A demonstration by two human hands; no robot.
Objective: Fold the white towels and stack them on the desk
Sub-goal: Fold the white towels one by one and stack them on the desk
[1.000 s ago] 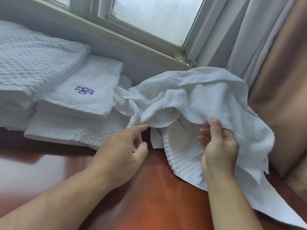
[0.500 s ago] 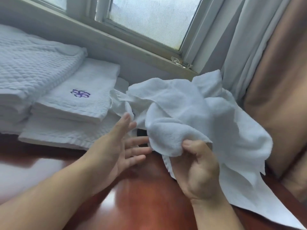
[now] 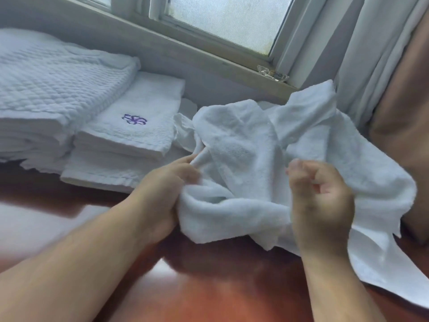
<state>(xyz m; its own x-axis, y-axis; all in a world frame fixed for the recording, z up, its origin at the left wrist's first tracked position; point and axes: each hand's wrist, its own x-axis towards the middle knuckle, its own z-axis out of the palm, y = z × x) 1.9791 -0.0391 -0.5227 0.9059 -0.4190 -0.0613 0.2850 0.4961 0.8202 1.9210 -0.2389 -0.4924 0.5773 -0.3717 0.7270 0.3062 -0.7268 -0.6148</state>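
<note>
Crumpled towel (image 3: 243,140) is held raised over the bench's (image 3: 232,287) far right side, beside the folded stack (image 3: 130,126); left hand's (image 3: 162,194) grip closed on a bunched fold, right hand's (image 3: 322,201), blurred, apparently pinching cloth, presumably hunting corners to spread it.

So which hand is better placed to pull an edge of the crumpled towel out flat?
Left, likely: the left hand grips the crumpled towel at its edge; the right hand is blurred, hold unclear.

I'm seeing right hand (image 3: 322,205) blurring, grip unclear; fingertips of left hand (image 3: 160,194) are hiding in towel (image 3: 243,140); towel's corner is running off-frame rt.
</note>
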